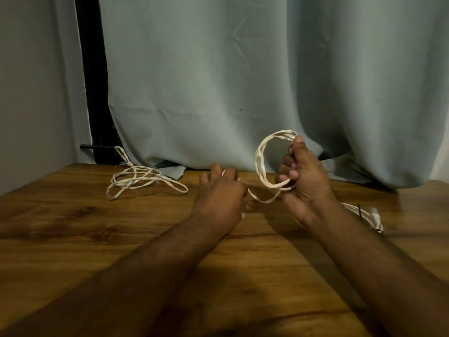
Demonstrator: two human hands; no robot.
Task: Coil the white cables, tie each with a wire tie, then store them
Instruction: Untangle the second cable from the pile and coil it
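Note:
My right hand (303, 181) grips a white cable coil (261, 156) of several loops, held upright above the wooden table (97, 239). A loose tail of that cable (263, 200) sags from the coil to my left hand (220, 195), which pinches it just above the table. A second white cable (136, 181) lies loose and tangled at the back left of the table. A third white cable (364, 214), coiled, lies to the right behind my right forearm, with a dark wire tie (359, 210) across it.
A grey-green curtain (243, 81) hangs along the table's back edge, its hem resting on the wood. A grey wall (31, 93) stands at the left, with a dark gap and a black bar (97, 146) beside it.

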